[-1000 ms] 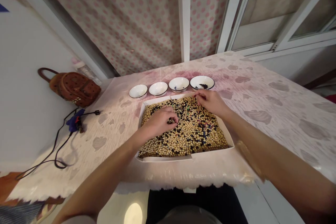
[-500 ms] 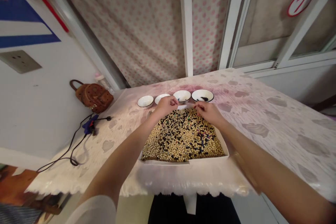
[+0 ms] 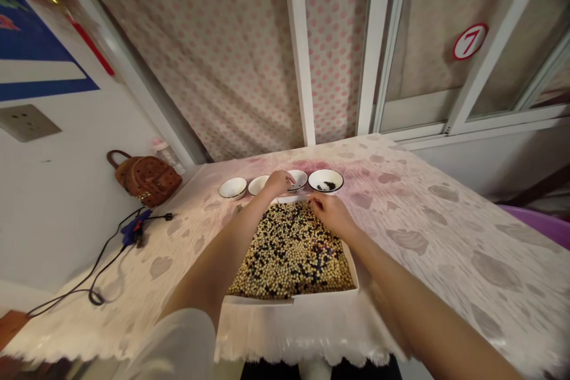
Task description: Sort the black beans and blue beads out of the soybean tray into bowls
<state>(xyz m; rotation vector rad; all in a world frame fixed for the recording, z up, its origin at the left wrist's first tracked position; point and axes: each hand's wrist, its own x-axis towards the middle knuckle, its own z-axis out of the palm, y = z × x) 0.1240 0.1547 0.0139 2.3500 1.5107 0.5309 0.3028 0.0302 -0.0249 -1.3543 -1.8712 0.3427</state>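
A shallow white box [image 3: 351, 267] filled with yellowish, black and a few coloured beads [image 3: 294, 249] lies before me. Behind it stand a row of white bowls with dark rims. My left hand [image 3: 279, 181] is closed in a pinch at the near left edge of the third bowl [image 3: 299, 180], which holds a few small specks. Whatever its fingertips hold is too small to make out. Over the box's far right corner, my right hand [image 3: 332, 212] has its fingers pressed together; their contents are hidden. Black beads [image 3: 328, 186] lie in the rightmost bowl [image 3: 317, 178].
To the left are the first bowl [image 3: 233, 188] and a second bowl [image 3: 257, 184], partly behind my left hand. A brown backpack [image 3: 149, 180], a bottle [image 3: 167, 153] and a black cable [image 3: 111, 255] with a blue part occupy the table's left side. Patterned cloth [image 3: 401, 243] covers the table.
The camera view has shifted, so the scene sits lower and further left. My left hand has moved from the box's far edge to the third bowl. My right hand stays near the far corner.
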